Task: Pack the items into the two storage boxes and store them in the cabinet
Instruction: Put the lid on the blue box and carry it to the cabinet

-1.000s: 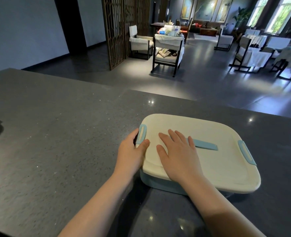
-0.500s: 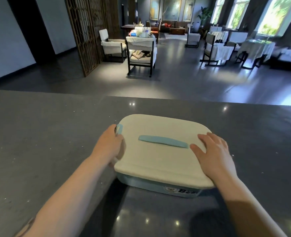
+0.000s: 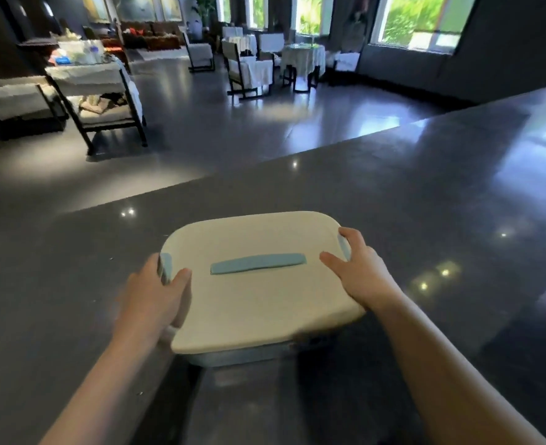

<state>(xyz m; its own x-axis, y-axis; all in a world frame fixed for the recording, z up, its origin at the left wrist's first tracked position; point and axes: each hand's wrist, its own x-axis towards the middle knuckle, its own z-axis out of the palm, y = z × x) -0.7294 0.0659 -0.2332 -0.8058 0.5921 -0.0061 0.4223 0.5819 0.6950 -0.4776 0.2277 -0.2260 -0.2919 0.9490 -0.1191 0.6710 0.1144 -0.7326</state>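
Storage box (image 3: 259, 303), pale blue with a cream lid (image 3: 265, 297), sits on the dark speckled countertop (image 3: 425, 220), close to the person and square between both forearms. A light-blue handle strip (image 3: 258, 263) lies flat along the middle of the lid. The left hand (image 3: 153, 297) grips the box's left end, thumb curled over the top beside the blue latch (image 3: 165, 266), fingers wrapped down the side. The right hand (image 3: 361, 271) grips the right end, thumb lying on the lid and fingers curled over the far right latch (image 3: 344, 245). Beyond the counter's edge stand white-covered chairs (image 3: 249, 72) and a draped table (image 3: 302, 62) on a glossy floor (image 3: 217, 130).
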